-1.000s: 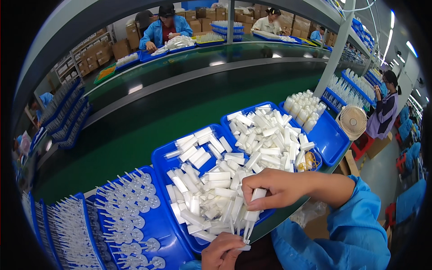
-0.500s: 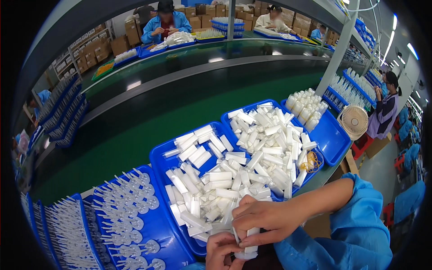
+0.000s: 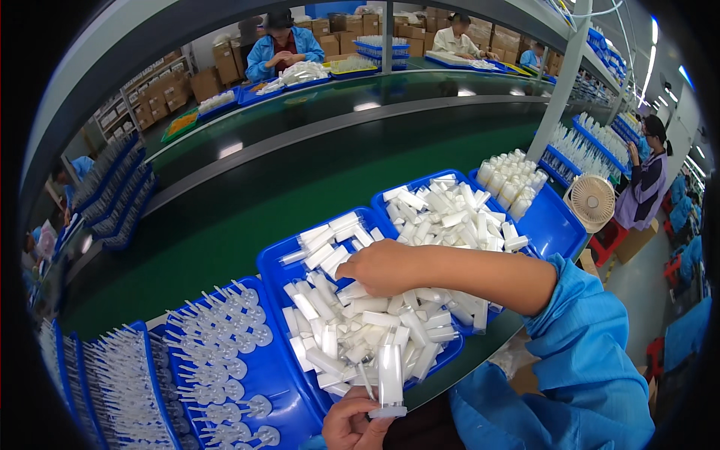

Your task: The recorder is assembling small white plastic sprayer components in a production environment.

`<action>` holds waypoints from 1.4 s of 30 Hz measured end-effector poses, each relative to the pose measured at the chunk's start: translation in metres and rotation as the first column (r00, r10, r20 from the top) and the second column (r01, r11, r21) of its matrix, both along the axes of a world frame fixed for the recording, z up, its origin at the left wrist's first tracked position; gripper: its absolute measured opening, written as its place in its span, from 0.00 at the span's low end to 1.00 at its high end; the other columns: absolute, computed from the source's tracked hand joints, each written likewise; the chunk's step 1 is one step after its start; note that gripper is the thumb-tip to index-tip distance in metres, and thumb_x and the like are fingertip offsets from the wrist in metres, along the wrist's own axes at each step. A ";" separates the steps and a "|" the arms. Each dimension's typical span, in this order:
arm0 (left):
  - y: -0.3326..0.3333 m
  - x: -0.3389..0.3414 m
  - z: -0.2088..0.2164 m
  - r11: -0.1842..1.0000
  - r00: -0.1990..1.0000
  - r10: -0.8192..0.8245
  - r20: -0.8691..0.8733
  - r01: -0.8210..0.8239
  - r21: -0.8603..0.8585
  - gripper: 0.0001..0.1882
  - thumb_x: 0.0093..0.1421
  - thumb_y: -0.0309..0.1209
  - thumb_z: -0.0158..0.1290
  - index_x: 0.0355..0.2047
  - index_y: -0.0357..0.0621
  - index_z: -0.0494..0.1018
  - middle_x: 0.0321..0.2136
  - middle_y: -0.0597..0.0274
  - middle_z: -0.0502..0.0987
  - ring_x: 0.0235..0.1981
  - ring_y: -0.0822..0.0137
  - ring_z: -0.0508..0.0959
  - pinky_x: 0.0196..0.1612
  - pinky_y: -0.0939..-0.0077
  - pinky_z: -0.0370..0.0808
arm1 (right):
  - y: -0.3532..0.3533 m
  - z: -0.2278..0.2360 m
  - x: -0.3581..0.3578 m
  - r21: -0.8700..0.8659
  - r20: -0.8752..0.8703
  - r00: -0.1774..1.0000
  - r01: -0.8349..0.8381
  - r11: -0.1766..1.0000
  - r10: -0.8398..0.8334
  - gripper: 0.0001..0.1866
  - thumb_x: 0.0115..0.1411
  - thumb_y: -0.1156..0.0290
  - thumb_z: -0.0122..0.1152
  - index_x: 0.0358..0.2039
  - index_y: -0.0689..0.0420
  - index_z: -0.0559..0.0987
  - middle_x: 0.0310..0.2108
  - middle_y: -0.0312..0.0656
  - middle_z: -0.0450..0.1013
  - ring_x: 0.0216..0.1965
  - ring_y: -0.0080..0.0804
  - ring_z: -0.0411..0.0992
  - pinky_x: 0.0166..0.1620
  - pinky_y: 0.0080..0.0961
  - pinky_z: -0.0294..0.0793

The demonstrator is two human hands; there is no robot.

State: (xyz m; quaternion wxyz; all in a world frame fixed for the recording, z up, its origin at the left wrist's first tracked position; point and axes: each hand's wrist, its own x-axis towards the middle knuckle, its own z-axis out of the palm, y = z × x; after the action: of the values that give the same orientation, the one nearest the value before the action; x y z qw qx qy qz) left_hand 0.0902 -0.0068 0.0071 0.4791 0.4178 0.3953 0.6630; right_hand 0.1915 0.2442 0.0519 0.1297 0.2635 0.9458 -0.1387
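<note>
My left hand (image 3: 355,424), low in front of me, has its fingers closed around a clear tube with a white insert (image 3: 390,375). The tube stands roughly upright, a round translucent base at its lower end. Over the blue tray (image 3: 264,268) reaches my right hand (image 3: 379,268), bent fingers pointing down at the heap of white-filled clear tubes (image 3: 381,319). Its fingertips are partly hidden, so a grip cannot be made out. At the left, a blue tray (image 3: 289,409) bears rows of clear disc-shaped bases with thin stems (image 3: 236,341).
A second blue tray (image 3: 379,202) of white-filled tubes adjoins at the right; beyond it, upright tubes (image 3: 514,180) stand in another tray. A fan (image 3: 592,199) sits near a grey post (image 3: 562,97). The green conveyor belt (image 3: 247,225) runs behind the trays. Co-workers sit across it.
My right hand has left the tube at my left hand and moved up and left over the tray. My left hand still holds the tube, now in plain sight. The view has shifted slightly.
</note>
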 end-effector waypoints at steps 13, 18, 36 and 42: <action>0.004 0.000 0.012 0.995 0.986 0.098 -0.134 -0.099 -0.005 0.11 0.52 0.17 0.53 0.37 0.34 0.70 0.35 0.53 0.73 0.32 0.68 0.74 0.35 0.79 0.72 | 0.000 -0.008 0.011 -0.078 -0.077 0.997 0.010 0.997 -0.017 0.15 0.46 0.72 0.58 0.37 0.57 0.70 0.39 0.44 0.71 0.39 0.42 0.71 0.40 0.35 0.70; 0.007 -0.001 0.011 0.992 0.952 0.123 -0.280 -0.110 0.064 0.08 0.53 0.19 0.53 0.35 0.37 0.72 0.35 0.54 0.73 0.33 0.66 0.74 0.35 0.78 0.70 | -0.013 0.000 0.016 -0.466 -0.402 0.854 0.119 0.877 -0.330 0.19 0.48 0.73 0.59 0.41 0.56 0.66 0.31 0.43 0.71 0.32 0.32 0.71 0.33 0.27 0.68; 0.019 0.004 0.023 0.979 0.910 0.143 -0.390 -0.072 0.191 0.06 0.49 0.18 0.56 0.29 0.38 0.76 0.26 0.55 0.75 0.28 0.62 0.75 0.32 0.75 0.70 | -0.070 0.008 0.045 -0.879 -0.072 0.585 -0.420 -0.226 -0.808 0.16 0.55 0.78 0.51 0.45 0.58 0.64 0.33 0.40 0.67 0.20 0.19 0.59 0.24 0.16 0.58; 0.020 0.003 0.024 0.982 0.920 0.114 -0.376 -0.047 0.183 0.07 0.49 0.18 0.55 0.29 0.38 0.76 0.26 0.56 0.75 0.28 0.62 0.74 0.32 0.75 0.70 | -0.070 0.011 0.048 -0.871 -0.087 0.574 -0.440 -0.217 -0.814 0.10 0.56 0.76 0.52 0.38 0.58 0.65 0.33 0.40 0.69 0.21 0.21 0.60 0.26 0.17 0.58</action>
State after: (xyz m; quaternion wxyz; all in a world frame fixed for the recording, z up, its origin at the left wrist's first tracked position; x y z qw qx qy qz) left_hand 0.0928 0.0128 0.0306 0.3269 0.5624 0.4404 0.6187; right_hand 0.2400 0.1742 0.0628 -0.1618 0.1569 0.3386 -0.9135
